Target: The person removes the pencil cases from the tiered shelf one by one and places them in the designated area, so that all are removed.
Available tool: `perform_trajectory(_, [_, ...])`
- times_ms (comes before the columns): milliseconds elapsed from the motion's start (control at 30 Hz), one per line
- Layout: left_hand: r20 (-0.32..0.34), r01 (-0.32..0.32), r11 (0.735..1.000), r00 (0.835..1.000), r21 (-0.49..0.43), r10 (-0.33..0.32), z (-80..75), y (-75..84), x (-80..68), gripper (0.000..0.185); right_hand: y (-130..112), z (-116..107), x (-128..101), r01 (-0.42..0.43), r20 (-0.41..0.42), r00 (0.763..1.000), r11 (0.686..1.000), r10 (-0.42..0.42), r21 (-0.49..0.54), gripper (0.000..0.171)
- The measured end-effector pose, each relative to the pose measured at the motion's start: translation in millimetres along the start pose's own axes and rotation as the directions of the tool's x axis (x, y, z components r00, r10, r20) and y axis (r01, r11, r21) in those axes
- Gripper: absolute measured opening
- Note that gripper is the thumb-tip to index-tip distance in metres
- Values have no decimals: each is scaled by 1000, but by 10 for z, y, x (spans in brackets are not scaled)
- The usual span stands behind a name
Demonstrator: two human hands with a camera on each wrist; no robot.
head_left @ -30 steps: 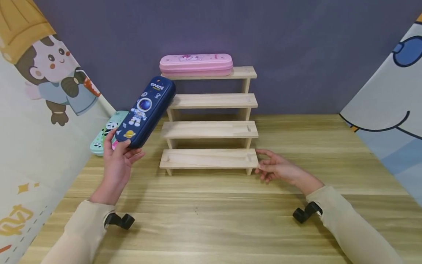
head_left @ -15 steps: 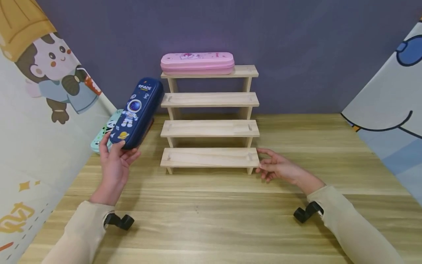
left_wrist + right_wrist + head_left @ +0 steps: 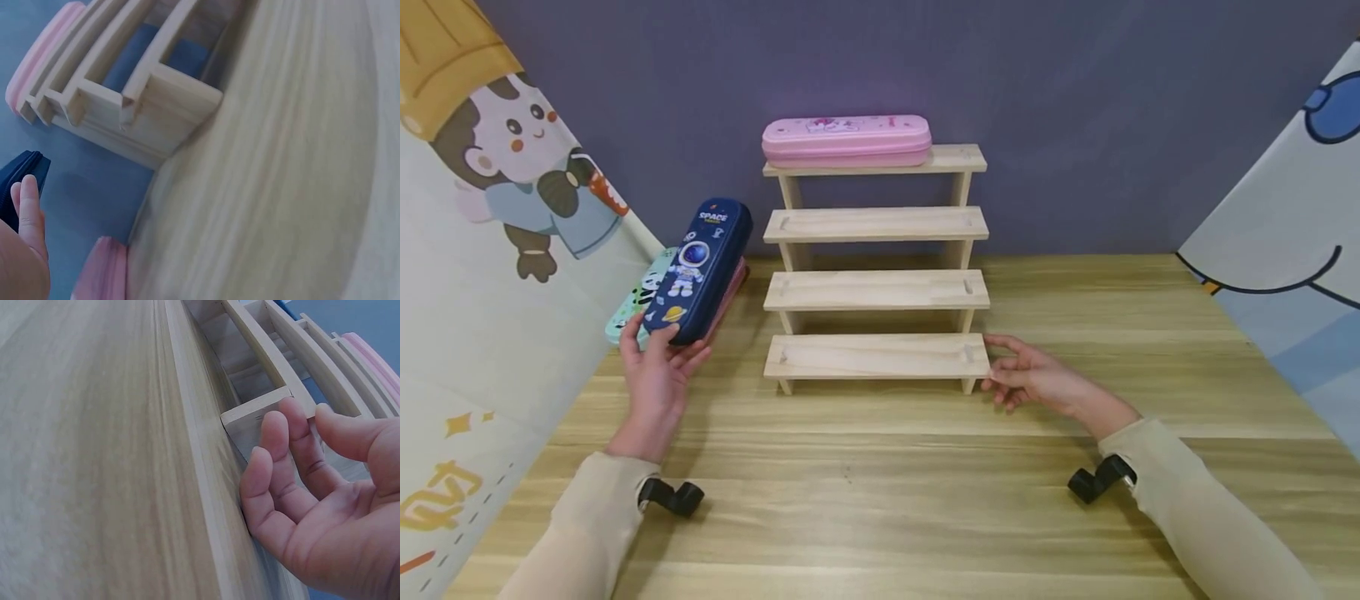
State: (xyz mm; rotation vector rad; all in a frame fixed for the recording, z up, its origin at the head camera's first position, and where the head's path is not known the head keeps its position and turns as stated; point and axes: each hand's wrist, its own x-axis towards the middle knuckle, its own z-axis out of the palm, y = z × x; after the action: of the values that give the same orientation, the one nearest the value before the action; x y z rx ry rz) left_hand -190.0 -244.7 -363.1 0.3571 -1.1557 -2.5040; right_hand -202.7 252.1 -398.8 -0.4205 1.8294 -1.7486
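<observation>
In the head view my left hand [image 3: 655, 375] grips the lower end of a navy pencil case [image 3: 696, 271] with an astronaut print. The thumb lies on its face. The case is tilted over a pink case [image 3: 730, 304], which it mostly hides, and partly covers a mint-green panda pencil case [image 3: 638, 304]. My right hand [image 3: 1030, 379] holds the right end of the lowest step of a wooden stepped rack [image 3: 876, 357]. In the right wrist view its thumb and index fingertip are at the step's corner, the other fingers loosely bent.
A light pink pencil case [image 3: 846, 142] lies along the rack's top step. The rack stands on a wood-grain table [image 3: 850, 483] before a dark blue-grey backdrop [image 3: 1075, 125]. Printed cloth panels [image 3: 475, 333] flank the table on the left and right.
My left hand has carried the navy pencil case left and lower, away from the rack, over the pink case. My right hand stays at the lowest step's end.
</observation>
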Motion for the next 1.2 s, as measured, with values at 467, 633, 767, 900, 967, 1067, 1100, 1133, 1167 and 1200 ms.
perform_trajectory(467, [-10, 136, 972, 991, 190, -137, -39, -187, 46, 52, -50, 14, -21, -19, -15, 1000, 1000, 19, 4, 73])
perform_trajectory(633, [-45, 204, 952, 979, 229, -199, -54, -208, 61, 50, -43, 15, -23, -17, -15, 1000, 1000, 17, -4, 73])
perform_trajectory(767, [-57, 228, 942, 974, 247, -221, -75, -216, 88, 49, -47, 16, -25, -18, -17, 1000, 1000, 18, -4, 73])
perform_trajectory(900, [-68, 238, 935, 971, 262, -228, -86, -225, 104, 49, -56, 20, -26, -21, -19, 1000, 1000, 21, -7, 73])
perform_trajectory(967, [-68, 242, 933, 970, 267, -232, -85, -228, 104, 50, -60, 21, -27, -22, -19, 1000, 1000, 22, -8, 74])
perform_trajectory(1067, [-69, 258, 926, 966, 277, -248, -82, -226, 99, 53, -63, 24, -28, -23, -18, 1000, 1000, 23, -8, 74])
perform_trajectory(1100, [-71, 264, 923, 964, 280, -255, -80, -225, 94, 53, -62, 24, -27, -23, -18, 1000, 1000, 23, -8, 74])
perform_trajectory(1133, [-73, 271, 920, 963, 282, -261, -79, -226, 90, 53, -60, 24, -27, -23, -17, 1000, 1000, 23, -7, 74])
perform_trajectory(1167, [-76, 277, 917, 961, 285, -267, -78, -225, 85, 54, -59, 24, -25, -23, -16, 1000, 1000, 23, -5, 74])
perform_trajectory(1200, [-79, 287, 914, 958, 286, -276, -78, -223, 81, 54, -57, 23, -24, -24, -15, 1000, 1000, 24, -4, 74])
